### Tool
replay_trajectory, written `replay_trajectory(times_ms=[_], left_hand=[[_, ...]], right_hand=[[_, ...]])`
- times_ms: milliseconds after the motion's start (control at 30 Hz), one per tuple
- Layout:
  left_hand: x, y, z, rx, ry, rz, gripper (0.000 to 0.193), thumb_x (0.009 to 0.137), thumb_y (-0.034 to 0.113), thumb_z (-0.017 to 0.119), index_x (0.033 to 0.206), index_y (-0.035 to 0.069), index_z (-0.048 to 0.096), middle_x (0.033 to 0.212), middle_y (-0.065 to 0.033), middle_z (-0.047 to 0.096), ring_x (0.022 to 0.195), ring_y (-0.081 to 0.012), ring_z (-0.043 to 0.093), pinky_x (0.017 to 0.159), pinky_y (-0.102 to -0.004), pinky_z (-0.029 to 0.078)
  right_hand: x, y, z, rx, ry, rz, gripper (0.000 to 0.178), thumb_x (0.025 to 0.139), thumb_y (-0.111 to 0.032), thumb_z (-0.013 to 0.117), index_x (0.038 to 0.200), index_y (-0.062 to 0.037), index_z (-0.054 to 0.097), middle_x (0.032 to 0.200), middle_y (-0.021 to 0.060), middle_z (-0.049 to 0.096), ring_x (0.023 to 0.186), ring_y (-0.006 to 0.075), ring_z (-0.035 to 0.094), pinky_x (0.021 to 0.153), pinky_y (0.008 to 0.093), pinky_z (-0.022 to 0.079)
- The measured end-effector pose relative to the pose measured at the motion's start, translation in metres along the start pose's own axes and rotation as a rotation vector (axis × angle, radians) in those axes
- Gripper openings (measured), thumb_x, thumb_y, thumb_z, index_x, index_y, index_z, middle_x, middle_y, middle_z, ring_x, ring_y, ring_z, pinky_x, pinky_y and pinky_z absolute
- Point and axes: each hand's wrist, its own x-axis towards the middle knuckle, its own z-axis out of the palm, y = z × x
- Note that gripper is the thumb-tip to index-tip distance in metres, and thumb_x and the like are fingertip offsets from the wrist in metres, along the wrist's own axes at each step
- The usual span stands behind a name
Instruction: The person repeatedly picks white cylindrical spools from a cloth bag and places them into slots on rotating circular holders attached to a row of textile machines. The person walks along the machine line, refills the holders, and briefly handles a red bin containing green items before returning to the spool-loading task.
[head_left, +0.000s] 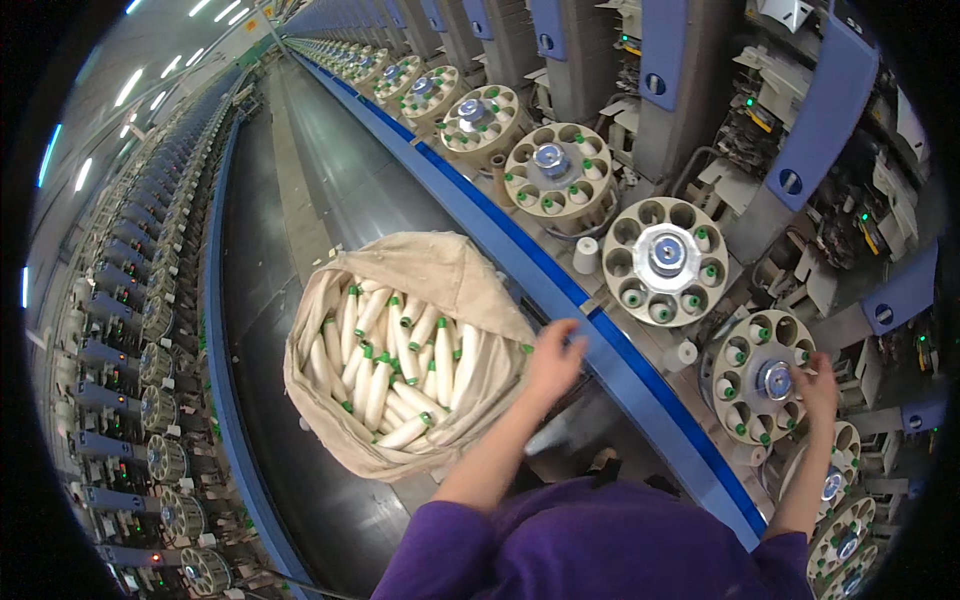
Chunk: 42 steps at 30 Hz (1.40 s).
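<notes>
A beige cloth sack [455,262] stands open in front of me, full of white yarn bobbins [378,392] with green tips. My left hand [552,362] is just past the sack's right edge, fingers curled. One green tip pokes out beside it, from a bobbin mostly hidden by the hand. On the right, a round magazine [742,362] has pockets around a metal hub, several holding green-tipped bobbins. My right hand [818,390] is at its right rim, fingers bent and apart, close to a bobbin in a pocket; nothing shows in its grasp.
A blue rail [640,372] runs between the sack and the machine. More round magazines [666,254] line the machine, with blue-grey arms [815,130] above them. White cones [587,255] stand beside the magazines. Another machine row [150,410] flanks the aisle floor [345,150] at left.
</notes>
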Motion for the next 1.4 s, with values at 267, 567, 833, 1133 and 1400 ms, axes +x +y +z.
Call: replay_trajectory(times_ms=[267,567,833,1133,1400], left_hand=[[-0.072,-0.147,-0.28,0.475,0.635,-0.392,0.044,0.078,0.019,0.066,0.113,-0.005,0.053,0.118,-0.0235,0.052,0.115,-0.037,0.047,0.098,-0.0421,0.037],[-0.066,-0.16,-0.28,0.809,0.091,-0.503,0.073,0.06,0.032,0.076,0.117,-0.002,0.047,0.121,-0.0216,0.048,0.114,-0.0388,0.048,0.096,-0.0482,0.041],[-0.075,-0.174,-0.327,0.511,0.112,-0.239,0.05,0.071,0.01,0.065,0.117,0.001,0.049,0.115,-0.0217,0.052,0.108,-0.0366,0.051,0.092,-0.0439,0.042],[-0.002,-0.087,-0.412,-0.947,-0.182,-0.456,0.038,0.097,0.03,0.05,0.113,-0.004,0.053,0.123,-0.0202,0.057,0.108,-0.0296,0.06,0.092,-0.0419,0.05],[0.075,-0.038,-0.344,-1.168,-0.435,-0.245,0.032,0.092,0.037,0.058,0.101,0.006,0.06,0.128,-0.0117,0.053,0.111,-0.028,0.055,0.095,-0.0425,0.047]], right_hand=[[-0.078,-0.213,0.086,0.636,-0.529,-0.416,0.02,0.089,-0.013,0.061,0.107,-0.0043,0.061,0.097,0.0043,0.064,0.089,0.0128,0.061,0.08,0.0264,0.048],[-0.217,-0.438,0.363,0.631,-0.964,-0.291,0.063,0.081,-0.033,0.067,0.127,0.005,0.048,0.124,0.0244,0.055,0.115,0.0326,0.054,0.098,0.0368,0.043],[-0.246,-0.457,0.401,0.028,-0.873,-0.47,0.076,0.062,-0.039,0.081,0.121,0.0014,0.053,0.103,0.0253,0.063,0.094,0.038,0.063,0.085,0.0398,0.051],[-0.227,-0.516,0.343,1.119,-1.033,-0.302,0.042,0.088,-0.026,0.068,0.12,-0.001,0.057,0.103,0.0055,0.065,0.091,0.0111,0.06,0.08,0.0269,0.05],[-0.166,-0.514,0.258,1.178,-1.514,-0.002,0.067,0.09,-0.06,0.046,0.125,-0.0028,0.054,0.094,0.0095,0.064,0.066,0.0128,0.057,0.056,0.027,0.047]])
